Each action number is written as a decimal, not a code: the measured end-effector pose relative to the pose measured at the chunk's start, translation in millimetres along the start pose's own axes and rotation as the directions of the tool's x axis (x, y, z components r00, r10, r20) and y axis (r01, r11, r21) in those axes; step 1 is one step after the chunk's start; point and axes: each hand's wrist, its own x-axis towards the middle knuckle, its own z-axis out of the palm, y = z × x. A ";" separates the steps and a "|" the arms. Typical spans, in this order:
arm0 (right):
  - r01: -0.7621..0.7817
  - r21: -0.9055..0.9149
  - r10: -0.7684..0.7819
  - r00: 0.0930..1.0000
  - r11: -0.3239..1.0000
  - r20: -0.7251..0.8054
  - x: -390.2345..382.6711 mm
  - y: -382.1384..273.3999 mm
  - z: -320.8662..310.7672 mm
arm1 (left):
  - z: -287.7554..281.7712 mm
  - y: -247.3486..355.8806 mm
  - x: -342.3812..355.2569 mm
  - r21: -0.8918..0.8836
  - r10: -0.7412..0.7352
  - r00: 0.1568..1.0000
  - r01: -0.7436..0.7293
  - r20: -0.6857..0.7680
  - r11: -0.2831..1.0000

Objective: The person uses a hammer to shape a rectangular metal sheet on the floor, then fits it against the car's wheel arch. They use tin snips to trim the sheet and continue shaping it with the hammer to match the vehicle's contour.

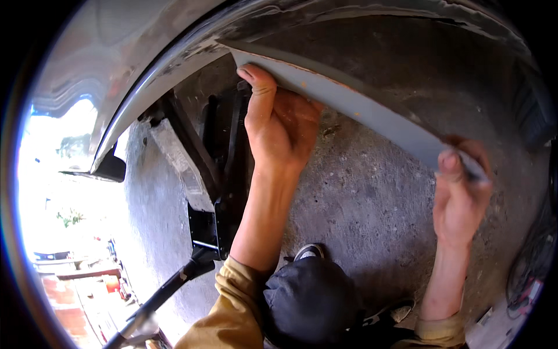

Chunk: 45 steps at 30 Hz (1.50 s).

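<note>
A long, narrow grey panel (354,110) with a brownish top edge slants down to the right below the curved edge of a silver vehicle body (87,64), its upper left end against that edge. My left hand (279,116) grips the panel near that end, thumb on its face and fingers partly hidden behind it. My right hand (459,192) holds the slightly blurred lower right end, with the thumb in front and fingers curled around it.
A black jack (218,227) with a long handle stands at left beside a pale block (177,157). My knee (308,296) and shoe are below on the concrete floor (354,198). Cables (517,262) lie at far right. A bright cluttered opening is at left.
</note>
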 end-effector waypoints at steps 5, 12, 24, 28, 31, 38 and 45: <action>-0.019 0.094 0.030 0.994 0.995 -0.110 5.3 -0.1 -24.5 | 27.8 -34.0 3.1 -0.045 -0.153 0.982 0.149 -0.109 0.988; 0.032 -0.086 -0.033 0.999 0.996 -0.011 3.6 -10.6 -5.3 | 2.7 -8.3 5.1 0.066 -0.011 1.000 0.011 -0.007 0.998; 0.063 -0.170 -0.064 0.998 0.984 0.002 7.3 -18.7 -13.7 | 1.0 -19.2 3.4 -0.074 -0.033 0.999 0.032 -0.017 0.997; 0.031 0.070 -0.021 0.991 0.997 -0.130 13.7 -18.8 -20.2 | 23.4 -27.0 1.7 -0.032 -0.042 0.997 0.040 -0.058 0.999; 0.093 -0.117 -0.103 0.992 0.989 -0.075 12.6 -31.1 7.2 | 17.0 -11.4 3.1 -0.103 0.050 0.994 -0.060 -0.098 0.993; 0.020 0.024 -0.017 0.992 1.000 -0.124 0.4 -3.9 -11.8 | -7.5 -20.8 0.6 -0.011 -0.109 0.993 0.110 0.039 0.994; 0.111 -0.216 -0.097 0.992 0.970 0.075 -2.8 -30.3 33.2 | -22.2 28.7 -9.2 -0.051 0.116 0.988 -0.121 -0.098 0.991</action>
